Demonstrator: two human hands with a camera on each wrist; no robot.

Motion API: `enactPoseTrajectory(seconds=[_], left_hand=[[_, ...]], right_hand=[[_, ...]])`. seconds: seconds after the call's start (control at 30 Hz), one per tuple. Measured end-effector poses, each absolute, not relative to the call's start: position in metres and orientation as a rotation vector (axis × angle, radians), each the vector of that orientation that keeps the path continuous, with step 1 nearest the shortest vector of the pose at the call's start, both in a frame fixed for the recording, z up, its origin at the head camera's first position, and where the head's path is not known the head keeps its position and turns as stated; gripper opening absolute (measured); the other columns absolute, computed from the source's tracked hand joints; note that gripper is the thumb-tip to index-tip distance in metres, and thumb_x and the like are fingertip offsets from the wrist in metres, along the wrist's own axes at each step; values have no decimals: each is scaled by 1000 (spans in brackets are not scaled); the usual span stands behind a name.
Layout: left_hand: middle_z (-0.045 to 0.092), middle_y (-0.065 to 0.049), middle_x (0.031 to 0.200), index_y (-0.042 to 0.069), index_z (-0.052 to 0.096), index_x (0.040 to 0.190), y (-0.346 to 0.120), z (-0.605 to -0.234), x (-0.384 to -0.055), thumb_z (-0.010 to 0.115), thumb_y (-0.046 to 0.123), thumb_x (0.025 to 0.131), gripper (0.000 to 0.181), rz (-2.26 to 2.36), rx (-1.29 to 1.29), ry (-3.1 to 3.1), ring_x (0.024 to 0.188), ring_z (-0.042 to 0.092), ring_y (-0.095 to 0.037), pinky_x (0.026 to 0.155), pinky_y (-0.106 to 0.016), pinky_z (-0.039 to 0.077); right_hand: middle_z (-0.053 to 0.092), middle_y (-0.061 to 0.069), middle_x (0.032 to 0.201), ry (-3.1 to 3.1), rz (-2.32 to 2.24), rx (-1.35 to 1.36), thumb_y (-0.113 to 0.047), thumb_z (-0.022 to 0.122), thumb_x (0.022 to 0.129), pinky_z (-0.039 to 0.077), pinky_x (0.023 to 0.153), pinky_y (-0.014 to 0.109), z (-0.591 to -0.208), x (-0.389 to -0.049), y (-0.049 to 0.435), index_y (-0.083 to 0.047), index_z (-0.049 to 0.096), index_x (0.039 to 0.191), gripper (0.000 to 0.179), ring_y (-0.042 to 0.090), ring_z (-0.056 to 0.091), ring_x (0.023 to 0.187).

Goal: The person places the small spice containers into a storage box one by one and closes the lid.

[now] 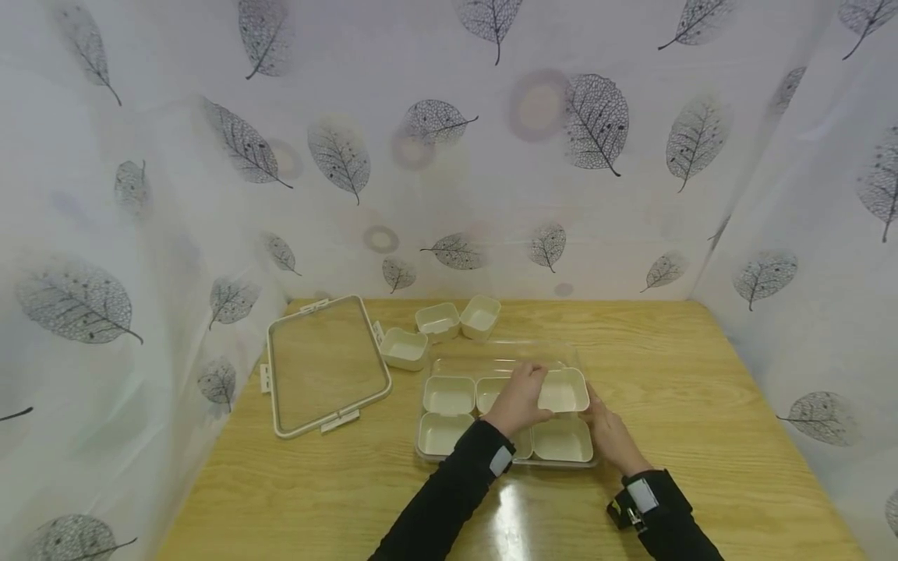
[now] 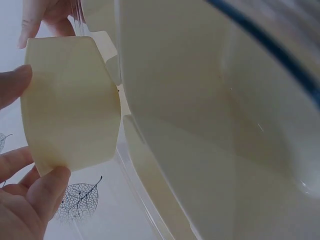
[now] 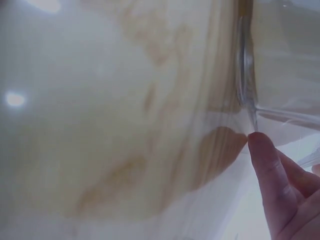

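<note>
My left hand (image 1: 519, 399) grips a small cream bin (image 1: 565, 389) by its edges, at the back right of a clear plastic tray (image 1: 557, 465). In the left wrist view, the fingers and thumb of the left hand (image 2: 30, 205) hold that bin (image 2: 70, 105) slightly tilted. Several matching bins stand in rows inside the tray, one of them a front right bin (image 1: 563, 440) below the held one. At the tray's right side, my right hand (image 1: 613, 436) touches the clear edge. The right wrist view shows the right hand's thumb (image 3: 272, 175) extended against it.
Three loose cream bins, among them a left bin (image 1: 404, 349), a middle bin (image 1: 438, 321) and a tilted right bin (image 1: 481, 316), stand behind the tray. A pale rectangular frame (image 1: 272, 374) with clips lies to the left. A leaf-print curtain (image 1: 491, 195) surrounds the wooden table (image 1: 666, 351).
</note>
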State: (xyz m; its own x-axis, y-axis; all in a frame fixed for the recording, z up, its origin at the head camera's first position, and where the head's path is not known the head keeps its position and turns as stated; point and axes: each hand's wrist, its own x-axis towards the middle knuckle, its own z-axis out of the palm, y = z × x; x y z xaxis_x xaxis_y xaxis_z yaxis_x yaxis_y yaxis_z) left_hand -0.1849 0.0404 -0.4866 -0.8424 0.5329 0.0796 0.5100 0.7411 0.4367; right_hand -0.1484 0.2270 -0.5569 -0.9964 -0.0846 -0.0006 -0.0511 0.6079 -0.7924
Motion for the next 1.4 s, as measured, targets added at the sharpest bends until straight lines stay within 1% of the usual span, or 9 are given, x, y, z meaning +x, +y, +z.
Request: enactPoseTrajectory(seconds=[0.1,0.27,0.4,0.57,0.77,0.9,1.2,1.3,1.4], left_hand=[[42,-9,123,-2,44,125,42,-488,-184,75,24,69,68,703,864,2878,114,40,-19,91,-17,36],[42,-8,122,0,45,125,45,-491,-185,75,24,69,67,696,855,2885,112,41,-20,88,-16,38],[43,-8,123,0,46,124,48,-494,-187,76,24,68,68,689,845,2887,112,41,-19,88,-16,39],[43,-8,123,-1,46,123,51,-497,-189,76,24,68,67,654,837,2890,112,41,-20,90,-18,38],[44,-7,121,1,49,122,53,-503,-191,75,19,70,61,606,812,2894,111,42,-19,89,-18,39],[45,-7,121,1,50,120,53,-506,-193,72,15,71,56,571,799,2891,111,42,-19,88,-19,39],[41,-13,130,-1,51,119,53,-519,-196,71,19,72,55,526,770,2864,119,39,-22,97,-22,33],[39,-14,132,1,55,115,52,-523,-196,70,18,73,48,520,760,2848,122,36,-22,97,-22,33],[38,-15,132,3,62,106,50,-524,-194,69,16,73,36,547,771,2838,123,34,-23,94,-21,35]], right_hand=[[46,32,117,2745,-1383,-96,-29,5,98,29,92,59,-555,-147,227,0,14,139,52,43,52,99],[43,31,123,2704,-1363,-1,-38,6,97,28,93,58,-553,-148,228,-6,14,141,56,44,45,107],[36,29,129,2719,-1341,3,-40,8,96,26,95,57,-552,-149,228,-4,14,141,58,44,38,114],[25,26,136,2711,-1363,-45,-39,9,97,21,99,54,-551,-148,227,0,13,140,58,43,30,120],[21,25,139,2695,-1401,-88,-35,13,98,16,101,52,-552,-147,226,1,13,140,55,40,22,125],[20,25,139,2710,-1389,-93,-35,14,98,17,101,53,-553,-147,226,2,14,139,55,40,22,125],[17,24,141,2724,-1336,-61,-38,14,97,16,102,51,-552,-148,225,4,13,139,59,40,20,126],[15,24,141,2722,-1327,-53,-40,13,97,15,102,52,-552,-149,225,3,12,139,60,40,19,126],[16,24,141,2728,-1326,-59,-40,13,97,16,101,53,-553,-150,225,3,12,139,60,41,20,125]])
